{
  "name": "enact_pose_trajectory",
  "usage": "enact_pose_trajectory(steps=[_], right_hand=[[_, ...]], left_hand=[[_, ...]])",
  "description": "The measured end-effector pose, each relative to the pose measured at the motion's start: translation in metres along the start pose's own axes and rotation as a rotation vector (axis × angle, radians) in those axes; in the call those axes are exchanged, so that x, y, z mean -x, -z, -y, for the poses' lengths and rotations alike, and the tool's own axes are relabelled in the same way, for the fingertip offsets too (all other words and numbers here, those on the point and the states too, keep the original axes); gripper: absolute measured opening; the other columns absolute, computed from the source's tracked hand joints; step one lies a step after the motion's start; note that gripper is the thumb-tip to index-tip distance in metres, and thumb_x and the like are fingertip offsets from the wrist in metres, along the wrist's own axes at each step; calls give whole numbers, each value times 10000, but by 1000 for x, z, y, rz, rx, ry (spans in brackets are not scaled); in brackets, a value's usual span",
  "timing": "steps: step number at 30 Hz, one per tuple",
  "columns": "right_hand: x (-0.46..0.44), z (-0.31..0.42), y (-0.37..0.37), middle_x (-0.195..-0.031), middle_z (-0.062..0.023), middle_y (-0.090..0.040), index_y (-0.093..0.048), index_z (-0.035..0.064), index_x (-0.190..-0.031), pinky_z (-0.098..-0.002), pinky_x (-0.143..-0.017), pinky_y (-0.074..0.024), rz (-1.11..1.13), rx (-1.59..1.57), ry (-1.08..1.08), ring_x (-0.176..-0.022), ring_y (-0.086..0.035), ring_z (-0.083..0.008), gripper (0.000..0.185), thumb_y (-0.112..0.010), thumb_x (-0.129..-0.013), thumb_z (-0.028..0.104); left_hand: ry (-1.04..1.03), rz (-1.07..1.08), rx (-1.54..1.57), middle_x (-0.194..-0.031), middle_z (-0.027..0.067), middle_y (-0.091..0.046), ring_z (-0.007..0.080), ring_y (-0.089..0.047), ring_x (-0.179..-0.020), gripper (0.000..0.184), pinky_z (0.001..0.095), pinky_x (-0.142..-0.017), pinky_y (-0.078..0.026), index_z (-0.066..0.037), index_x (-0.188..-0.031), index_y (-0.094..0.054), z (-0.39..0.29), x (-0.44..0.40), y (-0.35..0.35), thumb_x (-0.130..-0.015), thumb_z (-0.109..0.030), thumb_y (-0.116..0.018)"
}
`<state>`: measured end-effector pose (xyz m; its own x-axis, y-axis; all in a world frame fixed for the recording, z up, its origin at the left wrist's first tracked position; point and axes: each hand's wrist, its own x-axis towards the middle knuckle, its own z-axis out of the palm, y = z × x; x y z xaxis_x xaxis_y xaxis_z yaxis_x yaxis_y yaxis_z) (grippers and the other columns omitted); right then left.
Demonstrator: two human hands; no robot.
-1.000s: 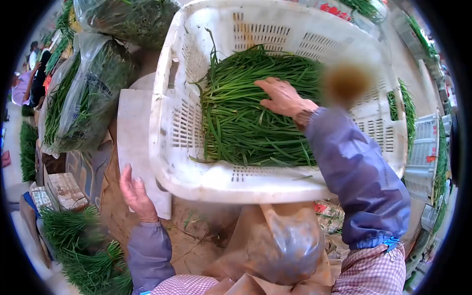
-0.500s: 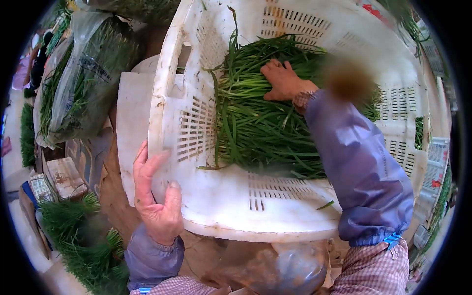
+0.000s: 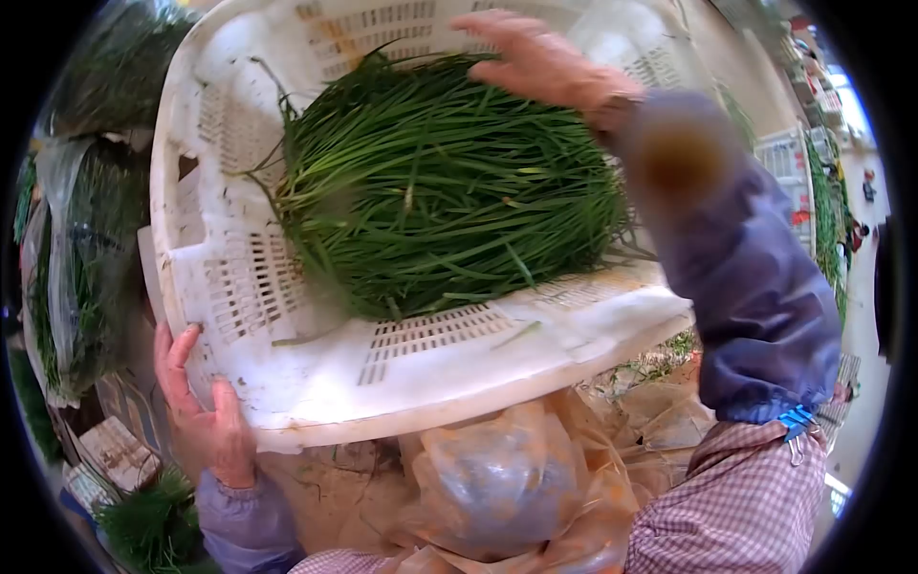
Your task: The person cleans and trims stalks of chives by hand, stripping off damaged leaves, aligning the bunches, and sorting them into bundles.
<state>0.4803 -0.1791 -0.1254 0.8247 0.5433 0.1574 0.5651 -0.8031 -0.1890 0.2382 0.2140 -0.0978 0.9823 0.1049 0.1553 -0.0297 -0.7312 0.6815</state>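
A large white slotted plastic basket (image 3: 330, 407) holds a broad heap of long, flat-leaved garlic chives (image 3: 440, 191). My left hand (image 3: 212, 413) grips the near left corner of the basket's rim, fingers along the outside and thumb at the top edge. Over the far side of the chives is my right hand (image 3: 540, 62), fingers stretched out and nothing held in them. Whether its underside touches the leaves I cannot tell. A dark sleeve cover hides part of the right forearm, and a brown blur sits over it.
Below the near rim lies an orange-tinted plastic bag (image 3: 507, 469) with things inside. Bagged greens (image 3: 81, 258) stand at the left, with a loose green bunch (image 3: 153, 521) lower down. White crates (image 3: 786, 167) stand at the right.
My right hand has risen from the middle of the chives toward the basket's far side. The basket and my left hand now appear farther left, and the view has turned right.
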Motion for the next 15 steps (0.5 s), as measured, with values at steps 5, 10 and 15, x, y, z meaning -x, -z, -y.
enact_pose_trajectory(steps=[5, 10, 15], right_hand=[[103, -56, 63, -793, -92, -673, -644, 17, -995, -297, -672, -496, -425, -159, -389, -738, -629, -162, 216, -560, -819, 108], [146, -82, 34, -923, -121, -634, -575, 0, -1102, -303, -782, -481, -570, -531, -577, -849, -617, -168, 317, -602, -833, 166], [135, -61, 60, -691, -104, -651, -638, -17, -979, -293, -614, -486, -901, -534, -559, -649, -617, -143, 197, -552, -834, 84]], left_hand=[[-358, 141, -874, -1421, 166, -359, 345, -296, -1343, 587, 410, -1089, -236, -42, -1256, -491, -85, -38, -4, -676, 19, -562], [-734, 760, -89, -1239, 196, -533, 348, -487, -1174, 559, 407, -991, -387, -18, -1273, -469, -165, -90, -124, -755, -122, -650], [-616, 969, -389, -1345, 203, -437, 325, -402, -1259, 844, 458, -1046, -316, 3, -1335, -393, -212, -73, -333, -740, -521, -683]])
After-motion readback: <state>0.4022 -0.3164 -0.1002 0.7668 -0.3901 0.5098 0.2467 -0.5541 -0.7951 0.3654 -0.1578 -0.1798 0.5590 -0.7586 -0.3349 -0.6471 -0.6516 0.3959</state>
